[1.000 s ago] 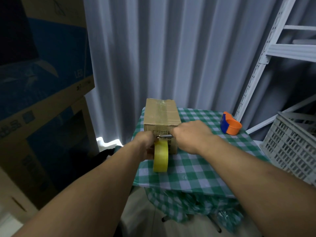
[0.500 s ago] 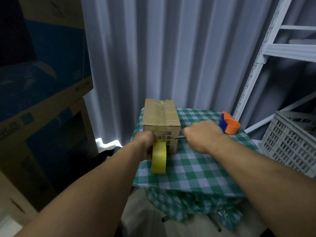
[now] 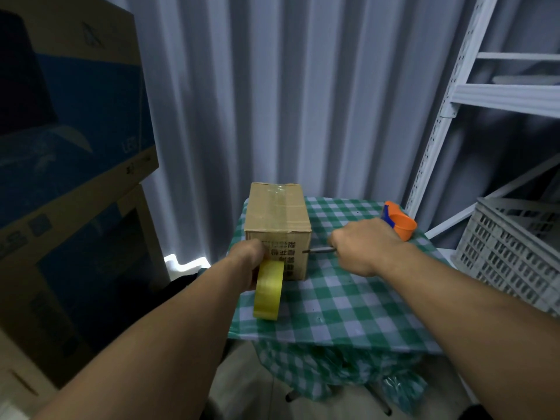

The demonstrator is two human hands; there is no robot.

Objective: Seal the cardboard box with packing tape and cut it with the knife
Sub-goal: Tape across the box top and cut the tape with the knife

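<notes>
We see a small cardboard box [image 3: 278,213] standing on the left rear part of a table [image 3: 348,301] covered in a green-and-white checked cloth, with a strip of clear tape running along the middle of its top face. The near side of the box carries dark printed characters.

The left hand [image 3: 247,259] is closed around the upper edge of a yellow roll of packing tape [image 3: 268,291] — the roll stands on edge, hanging down in front of the box's near face, and the hand's knuckles press against that face at its left. We cannot tell whether the roll's lower rim touches the cloth.

The right hand [image 3: 365,247] is curled into a fist around the knife [image 3: 319,250], whose thin grey blade sticks out leftward from the grip and meets the right edge of the box's near face, about halfway up.

Just behind the right hand, near the table's far right corner, sits an orange and blue tape dispenser [image 3: 400,221]. A grey plastic crate [image 3: 512,253] stands to the right of the table beneath a white metal shelf rack [image 3: 448,107], large cardboard cartons [image 3: 69,147] are stacked at the left, and a pale pleated curtain [image 3: 288,95] hangs behind.
</notes>
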